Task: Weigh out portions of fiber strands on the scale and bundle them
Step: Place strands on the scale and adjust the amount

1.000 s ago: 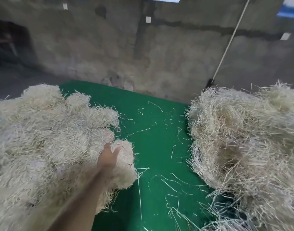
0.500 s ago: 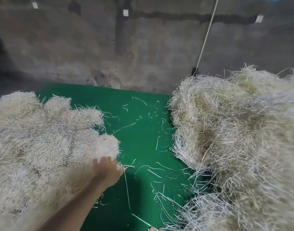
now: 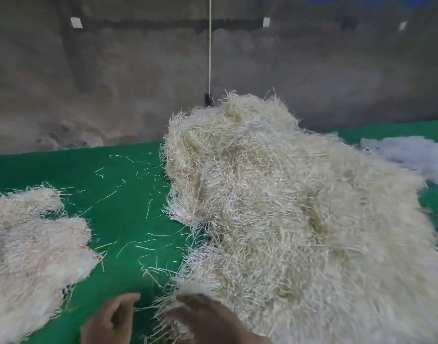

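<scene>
The tall heap of pale, straw-coloured fiber strands [image 3: 287, 207] fills the right half of the green mat [image 3: 128, 199], and its near fringe reaches down to our hands. Our right hand [image 3: 205, 316] lies at that fringe, back upward and blurred. It touches the outer strands, but we cannot tell whether the fingers have closed on any. Our left hand [image 3: 111, 321] hangs just beside it over bare mat, fingers loosely curled, holding nothing.

We judge the step to be pulling a portion from this heap for weighing. To do it well, we take from the loose near edge rather than digging into the mass. We gather with both hands so the strands lie roughly parallel, and lift gently so tangles do not drag more of the heap along. No scale is in view, so we cannot say where the portion must go.

A lower, flatter heap of the same pale fibers [image 3: 34, 256] occupies the left. Between the two heaps runs a strip of mat littered with stray strands, and that strip is our room for moving. Behind stands a grey concrete wall [image 3: 101, 83] with a white cord [image 3: 209, 45] hanging down it. A pale bluish fluffy mass [image 3: 411, 157] lies at the far right.
</scene>
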`<state>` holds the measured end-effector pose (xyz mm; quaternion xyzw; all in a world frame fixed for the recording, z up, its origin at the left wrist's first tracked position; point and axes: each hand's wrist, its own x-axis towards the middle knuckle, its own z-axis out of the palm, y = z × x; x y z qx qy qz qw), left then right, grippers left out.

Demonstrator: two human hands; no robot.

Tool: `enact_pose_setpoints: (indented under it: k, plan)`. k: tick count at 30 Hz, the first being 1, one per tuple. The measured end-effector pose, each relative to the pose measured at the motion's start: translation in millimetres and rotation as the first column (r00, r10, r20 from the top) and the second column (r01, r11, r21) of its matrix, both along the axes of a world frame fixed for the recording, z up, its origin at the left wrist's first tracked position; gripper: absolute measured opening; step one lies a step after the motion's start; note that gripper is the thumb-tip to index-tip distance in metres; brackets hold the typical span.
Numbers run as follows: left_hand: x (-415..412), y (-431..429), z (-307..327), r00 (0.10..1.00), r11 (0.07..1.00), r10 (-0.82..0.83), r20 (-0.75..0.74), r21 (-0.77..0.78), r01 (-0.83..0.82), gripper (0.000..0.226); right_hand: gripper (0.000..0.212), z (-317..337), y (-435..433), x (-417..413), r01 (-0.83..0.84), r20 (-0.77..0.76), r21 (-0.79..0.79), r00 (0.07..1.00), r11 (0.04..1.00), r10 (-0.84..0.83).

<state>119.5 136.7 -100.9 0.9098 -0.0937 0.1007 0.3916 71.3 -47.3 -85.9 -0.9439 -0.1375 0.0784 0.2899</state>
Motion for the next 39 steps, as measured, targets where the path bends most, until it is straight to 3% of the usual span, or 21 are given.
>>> enact_pose_setpoints:
  k: [1, 4, 7, 9, 10, 12, 15, 17, 20, 23, 26, 29, 31, 33, 37, 39]
  plan:
    - [-10.9, -9.5, -1.8, 0.999, 0.997, -0.047, -0.011, -0.057, 0.046, 0.014, 0.038, 2.6, -10.8, -13.9, 0.046, 0.051, 0.043, 0.998, 0.998, -0.048]
    - [-47.7, -47.3, 3.8, 0.99, 0.982, -0.117, -0.074, -0.158, 0.105, 0.014, 0.041, 16.6, -49.4, -53.1, 0.262, 0.001, 0.259, 0.962, 0.93, -0.271]
    - [-77.7, -86.8, 24.2, 0.979, 0.955, -0.187, -0.079, -0.25, 0.162, 0.029, 0.044, 22.9, -86.8, -85.7, 0.275, 0.149, -0.027, 0.952, 0.961, -0.268]
    - [-90.0, -107.4, 36.9, 0.972, 0.949, -0.216, -0.089, -0.255, 0.187, 0.042, 0.062, 19.1, -114.1, -99.5, 0.251, 0.229, -0.221, 0.953, 0.942, -0.2]
    - [-95.3, -116.6, 43.3, 0.969, 0.945, -0.217, -0.118, -0.274, 0.179, 0.034, 0.071, 19.1, -126.3, -101.6, 0.264, 0.238, -0.28, 0.951, 0.923, -0.199]
    - [-101.2, -132.4, 53.9, 0.964, 0.945, -0.199, -0.177, -0.295, 0.141, 0.016, 0.091, 9.5, -151.1, -103.0, 0.276, 0.21, -0.334, 0.954, 0.901, -0.214]
    - [-108.3, -150.5, 65.2, 0.938, 0.914, -0.168, -0.304, -0.405, 0.032, 0.02, 0.111, -12.6, -166.5, -103.1, 0.272, 0.226, -0.335, 0.953, 0.902, -0.203]
    - [-112.5, -163.7, 75.5, 0.949, 0.897, -0.141, -0.283, -0.441, 0.002, 0.019, 0.102, -28.7, -157.5, -100.5, 0.243, 0.233, -0.335, 0.957, 0.91, -0.17]
    - [-112.0, -177.3, 85.4, 0.969, 0.893, -0.102, -0.226, -0.45, -0.011, 0.021, 0.065, -32.0, -149.5, -92.1, 0.275, 0.221, -0.36, 0.953, 0.891, -0.205]
    - [-107.0, -184.4, 94.3, 0.974, 0.886, -0.082, -0.21, -0.463, -0.025, 0.02, 0.059, 5.6, -173.0, -72.0, 0.432, 0.334, -0.074, 0.86, 0.899, -0.386]
    - [-101.7, -196.7, 106.5, 0.954, 0.866, -0.163, -0.252, -0.5, 0.016, 0.023, 0.06, 71.0, -202.8, -54.0, 0.434, 0.322, 0.257, 0.804, 0.863, -0.5]
    - [-104.2, -216.1, 122.6, 0.973, 0.836, -0.133, -0.187, -0.549, 0.009, 0.038, 0.053, 116.0, -225.9, -45.6, 0.452, 0.223, 0.398, 0.796, 0.798, -0.562]
    - [-108.8, -224.0, 129.6, 0.998, 0.889, -0.057, -0.028, -0.456, 0.038, 0.063, 0.051, 128.6, -236.9, -44.7, 0.467, 0.199, 0.473, 0.77, 0.748, -0.606]
    - [-112.0, -235.5, 137.3, 0.987, 0.929, -0.132, 0.09, -0.335, 0.155, 0.08, 0.05, 137.0, -245.5, -43.9, 0.466, 0.245, 0.507, 0.729, 0.725, -0.639]
    - [-88.8, -268.3, 133.5, 0.936, 0.941, -0.339, -0.093, -0.006, 0.34, 0.118, 0.05, 159.3, -251.3, -39.5, 0.431, 0.026, 0.681, 0.794, 0.592, -0.608]
    - [-68.5, -279.3, 124.9, 0.909, 0.932, -0.362, -0.205, -0.052, 0.359, 0.116, 0.037, 169.6, -258.8, -33.7, 0.412, -0.073, 0.8, 0.788, 0.435, -0.612]
